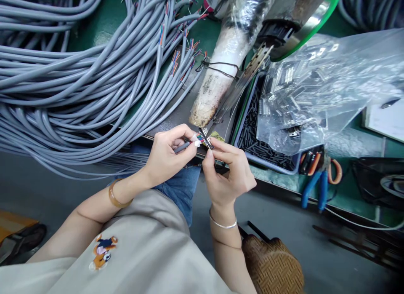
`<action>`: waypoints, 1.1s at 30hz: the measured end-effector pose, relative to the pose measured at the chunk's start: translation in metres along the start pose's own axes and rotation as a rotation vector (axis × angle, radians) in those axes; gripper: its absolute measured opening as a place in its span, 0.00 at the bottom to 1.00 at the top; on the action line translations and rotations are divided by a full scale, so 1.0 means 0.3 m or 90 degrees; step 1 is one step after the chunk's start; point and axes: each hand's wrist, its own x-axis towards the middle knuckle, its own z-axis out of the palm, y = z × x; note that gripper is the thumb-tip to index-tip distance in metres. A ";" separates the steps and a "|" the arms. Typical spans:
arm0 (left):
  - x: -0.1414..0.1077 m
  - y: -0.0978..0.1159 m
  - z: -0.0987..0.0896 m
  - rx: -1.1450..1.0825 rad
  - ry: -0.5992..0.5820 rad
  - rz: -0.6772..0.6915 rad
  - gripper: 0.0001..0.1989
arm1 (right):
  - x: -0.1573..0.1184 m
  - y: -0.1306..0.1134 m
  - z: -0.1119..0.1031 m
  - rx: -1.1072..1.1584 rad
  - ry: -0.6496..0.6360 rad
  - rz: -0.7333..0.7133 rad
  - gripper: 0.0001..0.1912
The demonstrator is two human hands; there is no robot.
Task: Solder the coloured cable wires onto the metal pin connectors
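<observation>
Thumb and fingers of my left hand (172, 153) are closed around the end of a grey cable (182, 148), whose thin coloured wires fan out past the fingertips. A dark multi-pin connector (205, 138) meets those wires, and my right hand (229, 165) pinches its near end between thumb and fingers. Just beyond the connector is the blunt end of a plastic-wrapped tube (217, 83), tied with dark wire. Which wires are joined to the pins is too small to tell.
Many grey cables (94, 87) with stripped ends cover the left of the bench. At right stand a bin of short black sleeves (265, 153) and a clear bag (309, 87) of metal parts. Blue-handled pliers (315, 186) lie by the edge. A woven stool (274, 264) is below.
</observation>
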 end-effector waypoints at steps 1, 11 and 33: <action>-0.002 -0.002 -0.002 0.008 -0.004 0.016 0.04 | 0.000 0.000 0.000 0.005 0.001 0.008 0.08; 0.002 -0.006 -0.026 0.154 -0.008 0.237 0.06 | 0.004 -0.002 0.003 0.048 0.002 0.036 0.08; 0.026 0.003 -0.020 0.188 0.039 0.306 0.05 | 0.035 -0.002 0.005 0.033 0.003 0.027 0.09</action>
